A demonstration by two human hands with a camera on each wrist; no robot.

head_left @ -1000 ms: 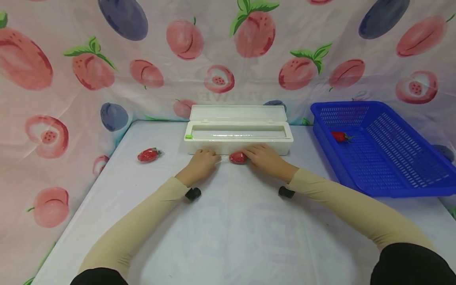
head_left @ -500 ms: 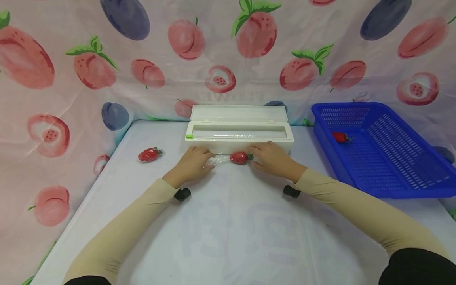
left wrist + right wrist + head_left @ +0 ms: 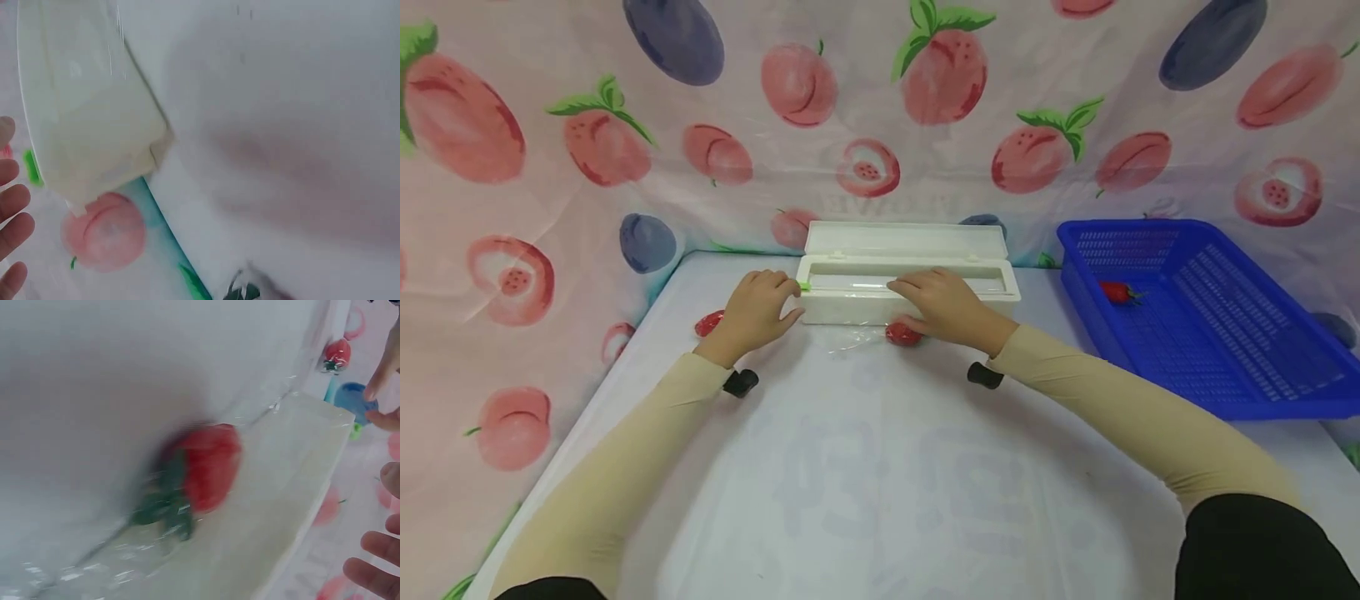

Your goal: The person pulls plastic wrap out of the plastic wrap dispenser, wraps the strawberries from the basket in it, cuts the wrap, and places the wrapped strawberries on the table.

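Looking rightward, saw a first strawberry (image 3: 708, 323), seemingly already wrapped, just left of the left hand (image 3: 754, 312). Had that hand spread, gripping nothing, beside the white box (image 3: 842, 312). Found a second strawberry (image 3: 902, 335) below the right hand (image 3: 949, 308), likewise wide and empty, with film (image 3: 853, 337) lying leftward, seemingly untucked. Noticed a third strawberry (image 3: 1117, 292) well right, in the blue basket (image 3: 1097, 333), apparently bare, probably left to wrap.

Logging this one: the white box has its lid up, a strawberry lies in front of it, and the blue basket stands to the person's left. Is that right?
Not quite: the head view shows the blue basket to the person's right. The rest holds: white box with its lid up, strawberry in front.
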